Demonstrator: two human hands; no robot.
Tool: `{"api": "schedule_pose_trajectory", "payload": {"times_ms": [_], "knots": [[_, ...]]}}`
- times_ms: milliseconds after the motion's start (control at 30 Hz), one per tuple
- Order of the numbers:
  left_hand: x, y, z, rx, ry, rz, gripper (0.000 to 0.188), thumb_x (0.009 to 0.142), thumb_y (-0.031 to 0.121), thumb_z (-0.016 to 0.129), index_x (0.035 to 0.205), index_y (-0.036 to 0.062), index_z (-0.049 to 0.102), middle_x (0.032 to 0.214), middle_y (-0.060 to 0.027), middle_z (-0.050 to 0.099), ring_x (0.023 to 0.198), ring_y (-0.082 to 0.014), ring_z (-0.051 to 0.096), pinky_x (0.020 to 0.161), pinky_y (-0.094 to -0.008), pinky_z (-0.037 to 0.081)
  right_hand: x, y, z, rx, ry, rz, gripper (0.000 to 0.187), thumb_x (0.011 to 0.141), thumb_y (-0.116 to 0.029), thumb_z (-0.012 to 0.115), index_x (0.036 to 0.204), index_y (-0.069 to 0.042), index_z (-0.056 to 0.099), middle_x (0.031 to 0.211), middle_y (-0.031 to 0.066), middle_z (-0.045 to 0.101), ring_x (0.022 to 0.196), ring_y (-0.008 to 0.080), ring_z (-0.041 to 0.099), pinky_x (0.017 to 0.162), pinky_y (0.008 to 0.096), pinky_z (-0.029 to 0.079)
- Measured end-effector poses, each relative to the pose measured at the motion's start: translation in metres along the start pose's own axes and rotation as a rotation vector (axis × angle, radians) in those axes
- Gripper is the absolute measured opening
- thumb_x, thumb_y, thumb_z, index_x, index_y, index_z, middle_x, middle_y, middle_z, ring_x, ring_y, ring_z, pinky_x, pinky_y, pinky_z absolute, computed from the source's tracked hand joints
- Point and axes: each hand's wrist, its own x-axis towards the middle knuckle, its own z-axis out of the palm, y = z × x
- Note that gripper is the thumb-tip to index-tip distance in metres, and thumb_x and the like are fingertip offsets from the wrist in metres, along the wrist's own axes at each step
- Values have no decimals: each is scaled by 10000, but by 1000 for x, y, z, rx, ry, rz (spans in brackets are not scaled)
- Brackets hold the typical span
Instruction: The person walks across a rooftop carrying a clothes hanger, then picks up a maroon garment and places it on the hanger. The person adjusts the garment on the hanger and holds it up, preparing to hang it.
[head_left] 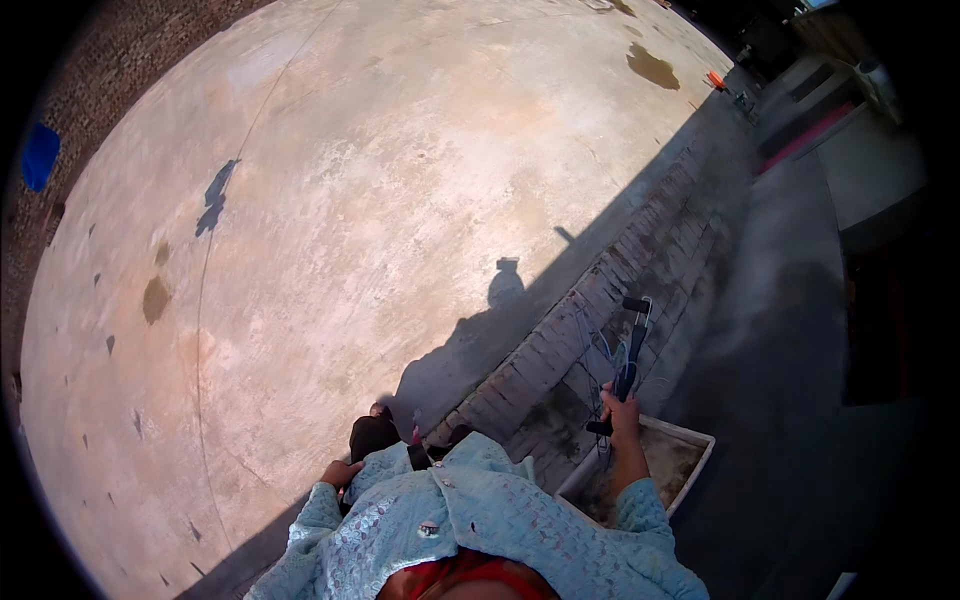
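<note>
My right hand (621, 413) is closed round the lower part of a black-handled device (626, 378) with bent metal wire and short black grips at its two ends. Thin pale-blue cords or wires loop beside it; its exact kind I cannot make out. Below that hand is a white-rimmed rectangular box (693, 434), with a brownish inside. My left hand (342, 473) lies on my dark-trousered leg at the hem of my light-blue jacket, its fingers stretched out and holding nothing.
A raised brick edging (560, 345) runs diagonally beside me. Sunlit concrete (380, 200) spreads to the left, with damp patches (652, 67). Shaded ground lies at right. A blue object (40, 157) is at the far-left wall, and an orange one (715, 80) stands far right.
</note>
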Motion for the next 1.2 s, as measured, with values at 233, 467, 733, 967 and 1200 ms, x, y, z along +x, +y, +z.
{"api": "schedule_pose_trajectory", "payload": {"times_ms": [233,467,733,967,1200], "knots": [[91,96,-123,87,-94,249,562,727,534,631,786,-23,679,726,-147,660,613,-243,620,602,-364,495,98,-79,89,-28,62,-81,115,801,-69,617,912,-75,585,573,-2,457,461,114,450,462,279,396],[203,161,-207,91,-358,450,482,720,485,659,864,26,698,772,-126,669,660,-200,608,595,-353,477,106,-68,107,2,368,120,136,782,-48,628,908,-70,582,596,29,500,473,143,478,441,306,406],[295,250,-287,604,-459,219,353,755,366,570,903,66,686,930,-120,675,830,-238,636,695,-367,482,187,-36,130,71,515,220,137,740,-30,629,851,-78,563,543,36,489,411,168,470,395,308,387],[243,441,-474,211,-208,291,381,762,372,626,965,55,682,945,-109,668,840,-202,601,752,-319,468,450,-121,260,281,333,148,125,749,-18,641,854,-72,598,572,-8,496,421,96,439,357,246,395],[270,586,-566,213,-334,423,412,787,380,621,1000,31,669,930,-105,670,822,-180,590,759,-313,459,626,-301,357,173,96,-13,87,793,-82,657,872,-63,626,600,-17,515,449,68,435,386,224,392]]}}
